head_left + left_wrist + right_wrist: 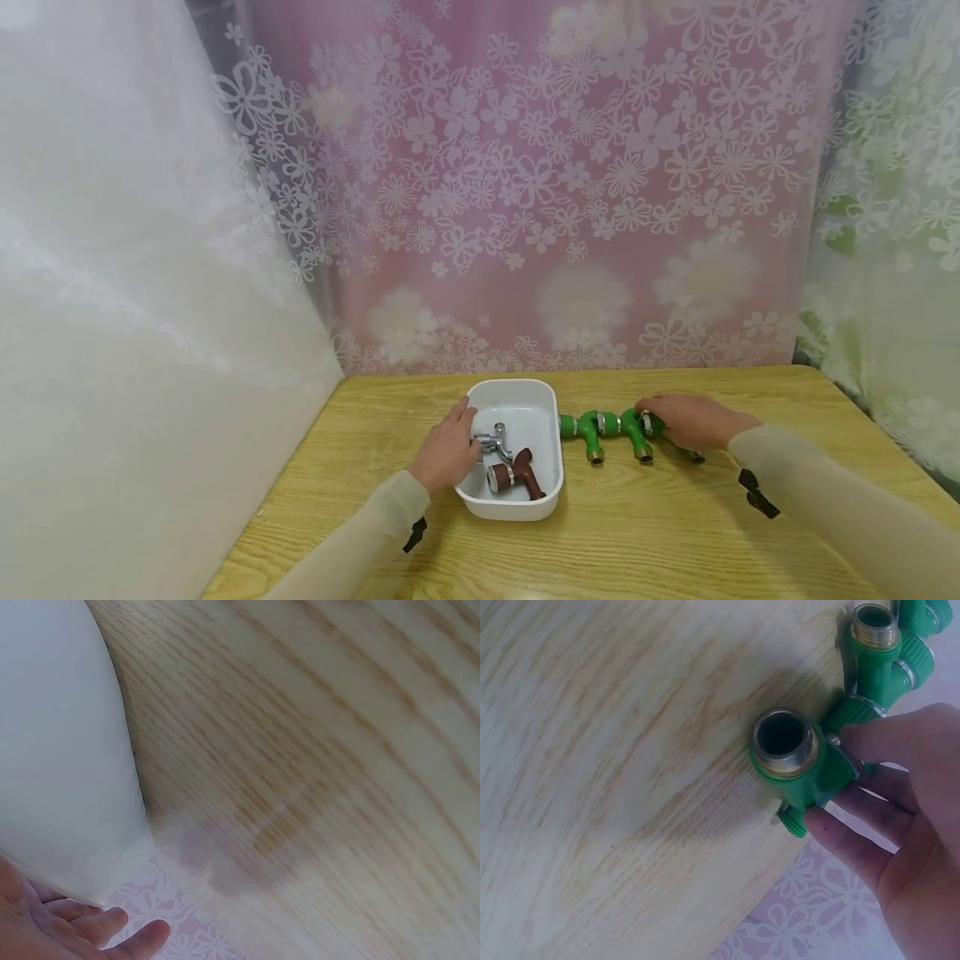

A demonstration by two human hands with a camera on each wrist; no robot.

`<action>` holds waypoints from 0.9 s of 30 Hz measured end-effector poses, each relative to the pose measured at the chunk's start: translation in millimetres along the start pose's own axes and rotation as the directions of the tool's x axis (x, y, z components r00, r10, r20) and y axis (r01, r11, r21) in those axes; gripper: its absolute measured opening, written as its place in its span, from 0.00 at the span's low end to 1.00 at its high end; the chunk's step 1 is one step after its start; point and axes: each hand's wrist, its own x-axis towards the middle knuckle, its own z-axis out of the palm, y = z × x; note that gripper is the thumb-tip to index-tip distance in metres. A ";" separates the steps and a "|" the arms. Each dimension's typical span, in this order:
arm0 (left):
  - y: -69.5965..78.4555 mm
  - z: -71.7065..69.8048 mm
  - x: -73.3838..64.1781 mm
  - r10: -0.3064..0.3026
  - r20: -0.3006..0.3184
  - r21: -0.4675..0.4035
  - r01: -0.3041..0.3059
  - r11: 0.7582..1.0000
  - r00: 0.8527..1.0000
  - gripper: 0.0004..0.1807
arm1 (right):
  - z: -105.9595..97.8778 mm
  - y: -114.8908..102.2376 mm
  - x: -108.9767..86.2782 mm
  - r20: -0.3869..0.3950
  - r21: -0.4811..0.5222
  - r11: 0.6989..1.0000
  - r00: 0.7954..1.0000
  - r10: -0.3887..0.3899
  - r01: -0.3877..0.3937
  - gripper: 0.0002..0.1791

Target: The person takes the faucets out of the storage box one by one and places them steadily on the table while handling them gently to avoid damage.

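Note:
A white basin stands on the table, holding a small chrome tap and a brown tap with a ribbed knob. My left hand rests on the basin's left rim, fingers pointing forward beside the chrome tap. In the left wrist view, fingers of the left hand show past the rim. Right of the basin, green taps with threaded brass outlets lie in a row. At the row's right end, my right hand pinches the last green tap between thumb and fingers.
Everything stands on a wood-grain table. A pink flowered curtain hangs along its back edge. White sheeting borders the left side, and a pale flowered curtain borders the right.

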 end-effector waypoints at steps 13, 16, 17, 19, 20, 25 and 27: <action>0.9 -1.1 -1.5 -0.011 0.006 0.006 0.011 1.000 1.000 0.31 | -0.5 2.5 8.7 0.021 0.036 0.999 1.000 0.015 -0.016 0.26; 0.8 -1.2 -1.3 -0.010 0.002 0.006 0.010 1.000 1.000 0.31 | -2.0 1.4 9.7 0.026 0.044 0.999 0.999 0.019 -0.020 0.25; 0.6 -1.1 -1.1 -0.009 0.000 0.007 0.009 1.000 1.000 0.31 | -2.5 1.1 10.0 0.027 0.046 0.999 1.000 0.017 -0.018 0.25; 0.6 -1.3 -1.3 -0.005 -0.001 0.012 0.005 1.000 1.000 0.31 | -3.0 0.6 10.3 0.030 0.050 0.999 0.999 0.018 -0.019 0.25; 0.6 -1.7 -1.4 -0.003 -0.001 0.013 0.003 1.000 1.000 0.31 | -3.0 0.6 10.6 0.032 0.050 0.999 0.999 0.019 -0.021 0.25; 1.0 -3.2 -2.1 0.003 0.002 0.002 -0.003 1.000 1.000 0.31 | -1.6 1.4 11.4 0.039 0.043 0.999 0.999 0.020 -0.022 0.26; 0.9 -3.3 -2.0 0.004 0.005 0.000 -0.004 1.000 1.000 0.31 | -0.7 2.3 11.8 0.040 0.040 0.999 0.999 0.022 -0.023 0.26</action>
